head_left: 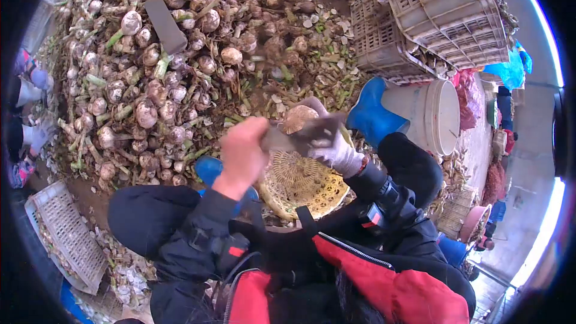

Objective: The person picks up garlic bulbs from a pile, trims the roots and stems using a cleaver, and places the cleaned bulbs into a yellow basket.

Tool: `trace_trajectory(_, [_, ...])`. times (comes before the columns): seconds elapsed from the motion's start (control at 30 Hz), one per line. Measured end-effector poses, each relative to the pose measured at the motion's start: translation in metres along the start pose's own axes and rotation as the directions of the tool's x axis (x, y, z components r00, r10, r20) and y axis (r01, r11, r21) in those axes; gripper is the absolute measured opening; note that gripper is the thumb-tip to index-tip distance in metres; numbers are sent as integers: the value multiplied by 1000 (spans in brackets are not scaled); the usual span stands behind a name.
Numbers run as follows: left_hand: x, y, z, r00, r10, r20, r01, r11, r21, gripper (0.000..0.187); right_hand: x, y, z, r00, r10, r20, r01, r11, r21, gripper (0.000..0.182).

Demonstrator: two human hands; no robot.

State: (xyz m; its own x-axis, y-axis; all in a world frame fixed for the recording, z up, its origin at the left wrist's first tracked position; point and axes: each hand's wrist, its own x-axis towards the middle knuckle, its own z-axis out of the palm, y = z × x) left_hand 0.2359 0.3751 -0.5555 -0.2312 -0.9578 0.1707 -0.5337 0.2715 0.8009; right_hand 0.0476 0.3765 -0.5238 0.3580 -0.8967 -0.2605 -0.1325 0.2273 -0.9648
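Observation:
My left hand (243,150), bare and blurred by motion, is closed on the handle of a knife (318,132). Its wide dark blade reaches across to my right hand (333,151), which wears a pale glove. The gloved fingers are wrapped round a garlic bulb (299,119), close beside the blade and partly behind it. Under both hands lies a round yellow woven basket (300,183) between my legs. A large heap of garlic bulbs with stems (147,113) spreads ahead and to the left, with a flat grey-brown bar (165,24) lying on it.
Plastic crates (444,15) are stacked at the upper right, above a white bucket (444,117). Blue boots (375,114) flank the basket. Another crate (69,234) stands lower left. Another person's gloved hands (37,135) show at the left edge.

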Motion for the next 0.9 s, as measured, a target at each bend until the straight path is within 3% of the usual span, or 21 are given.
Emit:
trace_trajectory(0.07, [-1, -33, 0, 881, -430, 197, 417, 903, 107, 17, -7, -10, 6, 999, 3, -33, 0, 997, 83, 70])
trace_trajectory(0.1, [6, -39, -6, 710, -594, 379, 624, 780, 53, 27, -10, -33, 10, 997, -58, -48, 50, 989, -141, 70])
trace_trajectory(0.13, [11, -27, -10, 713, -585, 388, 613, 788, 62, 27, -5, -31, 6, 996, -61, -65, 52, 989, -136, 70])
trace_trajectory(0.17, [13, -10, -15, 621, -540, 568, 784, 437, -441, 33, 5, -27, 1, 963, -267, -30, 233, 886, -402, 72])
trace_trajectory(0.2, [16, 4, -19, 592, -396, 703, 710, -157, -686, 40, 12, -24, -2, 896, -438, 72, 382, 678, -628, 73])
trace_trajectory(0.23, [18, 10, -22, 680, -346, 647, 675, -51, -736, 45, 10, -16, -1, 919, -385, 81, 331, 643, -691, 71])
trace_trajectory(0.27, [13, 6, -16, 756, -403, 517, 626, 213, -750, 40, 7, -7, 0, 939, -331, 90, 283, 597, -751, 69])
trace_trajectory(0.3, [9, 2, -9, 833, -347, 431, 552, 478, -683, 39, 14, 2, 3, 977, -213, 28, 197, 831, -520, 61])
trace_trajectory(0.33, [7, -1, -4, 896, -261, 358, 430, 706, -562, 38, 13, 8, 7, 999, 48, 10, -47, 996, -71, 50])
trace_trajectory(0.37, [4, 0, 1, 946, -213, 244, 307, 829, -467, 36, 12, 12, 11, 952, 305, -8, -277, 874, 398, 40])
trace_trajectory(0.4, [7, 2, 2, 994, -76, 73, 101, 895, -435, 32, 15, 14, 10, 954, 300, -3, -273, 874, 401, 40])
trace_trajectory(0.47, [9, 4, -8, 987, -139, 84, 158, 940, -302, 24, 14, 22, 5, 954, 301, -19, -292, 937, 194, 37])
trace_trajectory(0.53, [3, -16, 0, 950, -265, 164, 290, 946, -148, 18, 7, 9, 1, 944, 329, -11, -318, 920, 229, 35])
trace_trajectory(0.6, [-1, -35, 7, 908, -371, 193, 381, 924, -18, 15, 10, -14, -16, 827, 476, 299, -485, 873, -48, 38])
trace_trajectory(0.67, [-6, -35, 8, 839, -502, 208, 526, 846, -83, 14, 27, -14, -43, 745, 537, 395, -506, 842, -190, 40])
trace_trajectory(0.7, [-3, -33, 11, 836, -513, 192, 534, 842, -73, 13, 41, 21, -67, 898, 77, 433, 150, 871, -467, 40])
trace_trajectory(0.73, [-1, -31, 11, 833, -518, 194, 538, 840, -70, 13, 59, 62, -86, 723, -345, 599, 689, 420, -590, 40])
trace_trajectory(0.77, [2, -29, 11, 828, -522, 206, 556, 813, -173, 12, 81, 77, -90, 970, -132, 204, 229, 773, -591, 46])
trace_trajectory(0.8, [5, -25, 9, 822, -527, 217, 570, 776, -272, 12, 106, 93, -92, 959, 244, -147, -280, 898, -340, 52])
trace_trajectory(0.83, [11, -19, 5, 774, -576, 263, 632, 720, -285, 11, 139, 139, -106, 924, 217, -314, -315, 899, -304, 53])
trace_trajectory(0.9, [16, -21, 10, 793, -557, 249, 610, 732, -304, 11, 184, 194, -115, 861, 187, -474, -334, 909, -249, 55])
